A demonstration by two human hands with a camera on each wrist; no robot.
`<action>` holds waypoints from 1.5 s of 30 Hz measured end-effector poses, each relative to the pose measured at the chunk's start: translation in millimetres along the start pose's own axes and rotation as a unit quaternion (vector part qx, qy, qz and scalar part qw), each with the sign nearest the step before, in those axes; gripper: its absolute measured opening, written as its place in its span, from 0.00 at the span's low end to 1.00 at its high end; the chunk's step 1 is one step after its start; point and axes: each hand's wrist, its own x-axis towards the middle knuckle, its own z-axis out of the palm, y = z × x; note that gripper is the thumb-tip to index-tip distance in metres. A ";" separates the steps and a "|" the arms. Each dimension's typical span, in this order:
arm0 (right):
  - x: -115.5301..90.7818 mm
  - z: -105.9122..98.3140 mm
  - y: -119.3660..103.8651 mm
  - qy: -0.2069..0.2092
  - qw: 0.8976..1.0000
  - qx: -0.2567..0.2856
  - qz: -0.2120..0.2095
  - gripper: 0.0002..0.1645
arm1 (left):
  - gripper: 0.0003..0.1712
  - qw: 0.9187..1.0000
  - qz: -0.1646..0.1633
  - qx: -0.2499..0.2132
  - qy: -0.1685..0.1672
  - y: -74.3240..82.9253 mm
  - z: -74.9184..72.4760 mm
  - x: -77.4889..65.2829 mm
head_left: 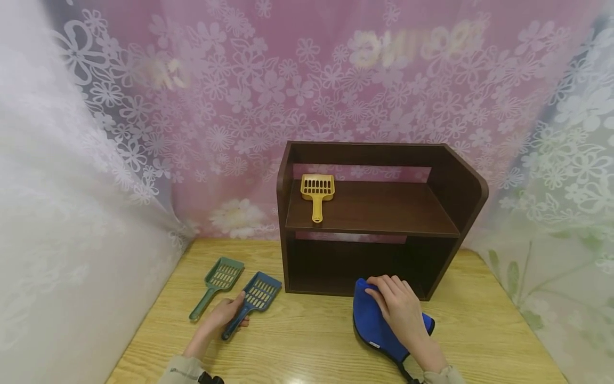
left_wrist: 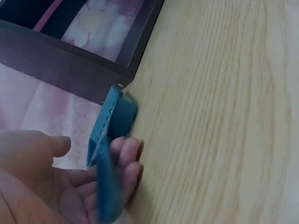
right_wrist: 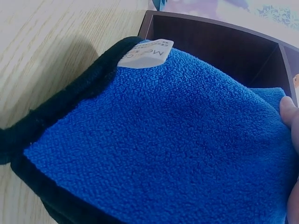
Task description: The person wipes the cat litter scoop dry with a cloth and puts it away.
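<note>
My left hand (head_left: 224,313) is at the dark blue slotted litter scoop (head_left: 261,292). In the left wrist view, the fingers (left_wrist: 130,173) extend under the scoop's handle (left_wrist: 108,191), while the thumb (left_wrist: 58,145) stands apart from it. The scoop's slotted pan points towards the shelf's near corner. On the right, my right hand (head_left: 400,306) pinches an upper part of a blue cloth (head_left: 376,325) with dark edging, in front of the shelf. A white tag (right_wrist: 147,53) shows on the cloth's edge, and its fleecy face fills much of the right wrist view.
A green slotted scoop (head_left: 223,274) lies on the wooden table (head_left: 297,346), left of the blue one. Behind stands a dark brown two-level shelf (head_left: 374,232); a yellow scoop (head_left: 317,196) rests on its upper board. Flowered curtains (head_left: 230,106) surround the table.
</note>
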 end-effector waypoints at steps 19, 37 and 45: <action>-6.3 -2.1 5.0 -0.018 0.999 -0.030 0.015 0.21 | 0.31 0.995 0.004 -0.038 -0.094 -2.7 4.3 -20.4; -3.3 -7.7 6.3 -0.027 0.998 -0.044 0.021 0.24 | 0.31 0.990 0.027 -0.013 -0.139 20.2 47.4 -24.1; 2.2 -9.6 10.2 -0.005 0.998 -0.054 0.020 0.22 | 0.32 0.989 0.053 -0.025 -0.137 37.8 72.4 -13.7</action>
